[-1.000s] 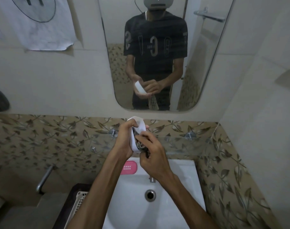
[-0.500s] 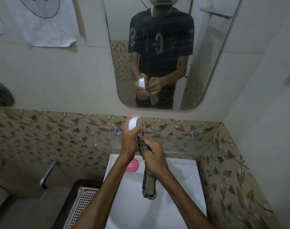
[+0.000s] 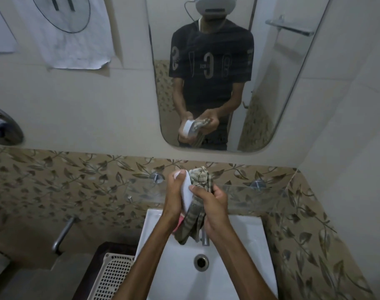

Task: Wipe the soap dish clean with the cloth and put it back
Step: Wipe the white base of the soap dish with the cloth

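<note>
My left hand [image 3: 174, 195] grips a white soap dish [image 3: 186, 191], held on edge above the back of the sink. My right hand [image 3: 213, 204] is closed around a striped grey-brown cloth [image 3: 197, 182]. The cloth is bunched against the dish's inner side, and its loose end hangs down over the basin. A pink bar of soap [image 3: 177, 225] lies on the sink's back ledge, mostly hidden behind my left wrist and the cloth. The mirror shows the same grip from the front.
A white sink [image 3: 239, 245] with a drain [image 3: 200, 262] lies below my hands. A glass shelf [image 3: 260, 198] runs along the leaf-patterned tiles behind them. The tap spout [image 3: 205, 238] sits under my right wrist. A white perforated basket [image 3: 113, 276] stands at the lower left. A mirror [image 3: 228, 72] hangs above.
My right hand has pushed the bunched cloth up along the dish, so cloth now shows above my fingers. Both hands sit slightly lower over the sink, hiding most of the pink soap.
</note>
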